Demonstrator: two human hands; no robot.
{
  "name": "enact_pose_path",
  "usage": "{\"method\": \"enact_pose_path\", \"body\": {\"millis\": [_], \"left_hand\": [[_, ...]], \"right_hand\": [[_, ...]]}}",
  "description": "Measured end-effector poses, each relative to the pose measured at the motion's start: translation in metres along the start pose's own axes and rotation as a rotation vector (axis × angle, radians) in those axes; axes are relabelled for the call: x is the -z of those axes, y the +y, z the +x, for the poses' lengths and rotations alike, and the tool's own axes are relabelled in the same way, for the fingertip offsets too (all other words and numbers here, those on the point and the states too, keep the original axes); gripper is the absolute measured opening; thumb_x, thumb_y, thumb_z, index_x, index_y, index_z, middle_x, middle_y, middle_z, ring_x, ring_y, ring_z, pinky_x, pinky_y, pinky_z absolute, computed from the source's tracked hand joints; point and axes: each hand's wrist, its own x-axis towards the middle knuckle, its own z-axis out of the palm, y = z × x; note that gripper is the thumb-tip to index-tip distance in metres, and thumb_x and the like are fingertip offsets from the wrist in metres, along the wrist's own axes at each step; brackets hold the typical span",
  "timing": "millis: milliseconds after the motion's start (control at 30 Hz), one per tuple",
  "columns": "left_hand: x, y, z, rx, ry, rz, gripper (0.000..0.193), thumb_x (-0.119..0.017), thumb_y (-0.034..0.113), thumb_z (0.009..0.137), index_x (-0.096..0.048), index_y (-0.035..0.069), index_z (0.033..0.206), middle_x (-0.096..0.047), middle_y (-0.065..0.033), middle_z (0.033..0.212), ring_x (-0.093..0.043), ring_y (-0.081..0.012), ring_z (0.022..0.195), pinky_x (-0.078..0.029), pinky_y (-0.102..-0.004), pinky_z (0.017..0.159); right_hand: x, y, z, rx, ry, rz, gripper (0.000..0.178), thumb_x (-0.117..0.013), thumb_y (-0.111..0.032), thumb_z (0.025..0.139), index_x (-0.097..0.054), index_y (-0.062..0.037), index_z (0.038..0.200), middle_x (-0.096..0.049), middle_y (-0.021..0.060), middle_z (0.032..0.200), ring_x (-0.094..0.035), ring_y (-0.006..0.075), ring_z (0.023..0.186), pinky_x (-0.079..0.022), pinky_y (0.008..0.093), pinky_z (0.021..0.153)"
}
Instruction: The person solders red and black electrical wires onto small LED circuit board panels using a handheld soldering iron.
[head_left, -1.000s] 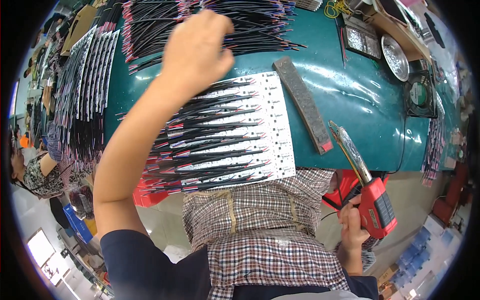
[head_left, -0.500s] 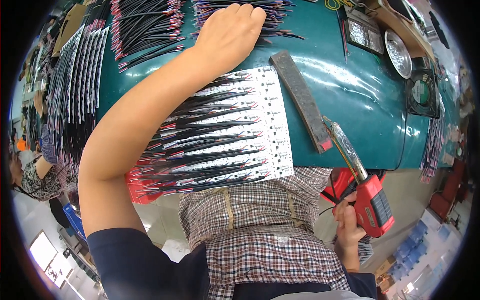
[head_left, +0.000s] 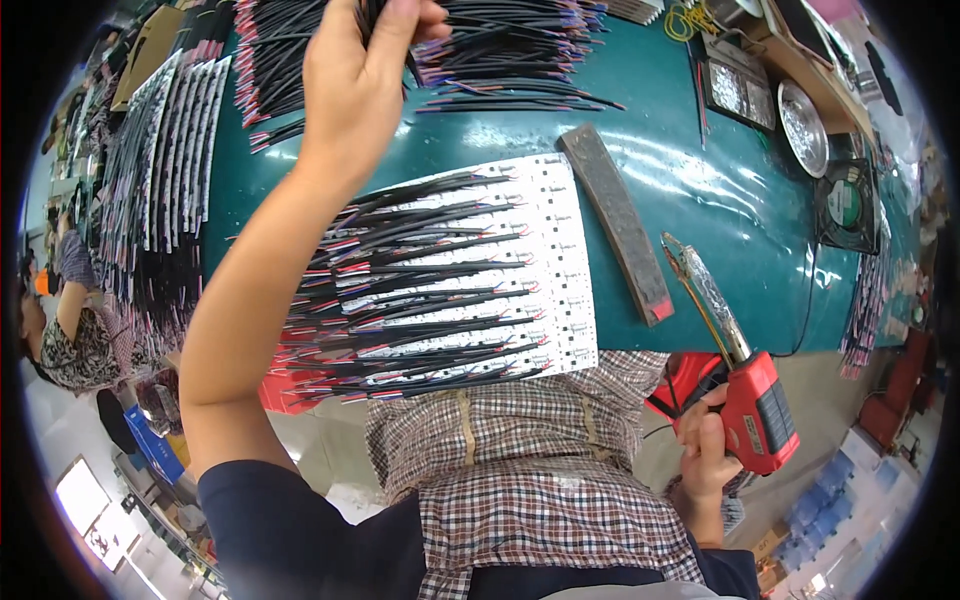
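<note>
- 2 bare hands here. The left hand [head_left: 355, 80] is up at 11 o'clock, thumb and fingers closed on some black leads [head_left: 371, 18]; the top of the frame cuts part of that off.
- Right hand [head_left: 706, 450] is down at 4 o'clock, fingers wrapped on a red soldering gun [head_left: 764, 425], grip partly hidden. Its silvery barrel [head_left: 710, 295] points to about 11 o'clock.
- White circuit board panel [head_left: 565, 290] sits mid-frame at the near edge of the green table [head_left: 720, 230]. Rows of black wires [head_left: 440, 268] lie across it, with loose red, white and blue ends hanging past its 9 o'clock side.
- Grey bar [head_left: 612, 225] with a reddish end lies tilted at 2 o'clock, just beside the panel.
- 2 wire piles up top: a left pile [head_left: 272, 70] at 11 o'clock, partly behind the arm, and a right pile [head_left: 500, 60] at 12.
- Finished-looking stack of wired panels [head_left: 185, 150] over at 10 o'clock.
- Round metal dish [head_left: 803, 130] at 2 o'clock, near a small black fan [head_left: 846, 205].
- Co-worker [head_left: 90, 345] in a patterned top at 9 o'clock, well apart from all this.
</note>
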Motion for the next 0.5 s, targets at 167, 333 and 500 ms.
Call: {"method": "enact_pose_path", "body": {"millis": [167, 333, 500], "left_hand": [[0.016, -0.024, -0.01, 0.023, -0.044, 0.023, 0.025, -0.052, 0.019, 0.105, -0.059, -0.003, 0.113, -0.068, -0.0087, 0.098, -0.067, -0.0146, 0.089, -0.053, -0.0274, 0.086], [0.013, -0.026, -0.011, 0.127, -0.075, -0.044, 0.028, -0.053, 0.024, 0.104, -0.062, -0.002, 0.11, -0.067, -0.0076, 0.096, -0.067, -0.0143, 0.089, -0.054, -0.0272, 0.084], [0.012, -0.014, -0.006, 0.178, -0.132, 0.133, 0.027, -0.057, 0.028, 0.102, -0.067, 0.004, 0.108, -0.067, 0.0006, 0.085, -0.056, -0.0072, 0.075, -0.045, -0.0236, 0.066]], "right_hand": [[-0.002, -0.004, 0.008, 0.028, -0.015, 0.051, 0.026, -0.056, -0.015, 0.097, -0.05, 0.0039, 0.114, -0.041, -0.0008, 0.059, -0.035, 0.0069, 0.044, -0.034, 0.0241, 0.044], [-0.007, -0.019, 0.021, 0.06, -0.057, 0.088, 0.03, -0.058, -0.015, 0.095, -0.05, 0.0041, 0.117, -0.043, -0.0006, 0.061, -0.036, 0.0063, 0.044, -0.035, 0.0232, 0.044], [-0.01, -0.031, 0.028, 0.056, -0.02, -0.012, 0.03, -0.062, -0.017, 0.093, -0.053, 0.0042, 0.112, -0.047, 0.0016, 0.066, -0.039, 0.0075, 0.047, -0.038, 0.0241, 0.047]]}}
